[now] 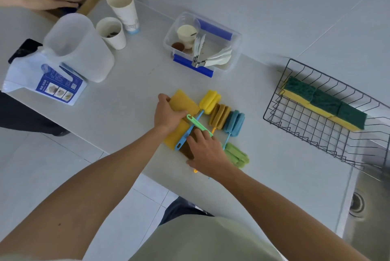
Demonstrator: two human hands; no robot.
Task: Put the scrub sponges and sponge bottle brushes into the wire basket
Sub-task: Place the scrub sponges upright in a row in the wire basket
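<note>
The wire basket [316, 125] sits at about three o'clock on the white counter [130, 96], and three green-and-yellow scrub sponges [325, 102] already lie in a row along its far side, so part of the job looks done. What is left lies at the centre of the counter: two yellow sponges [185, 102] at about ten o'clock of the pile, a brown one [186, 151] partly under the hands, and four bottle brushes with yellow [210, 101], brown [219, 116], blue [234, 121] and green [236, 155] foam heads, their thin handles crossing over the sponges. The left hand [166, 113] rests flat on the yellow sponges, fingers curled over the far edge, not lifting anything. The right hand [206, 151] presses loosely spread on the brown sponge and the handles; whether it pinches anything cannot be told. None of the brushes is in the basket yet, so most of the work appears to remain
</note>
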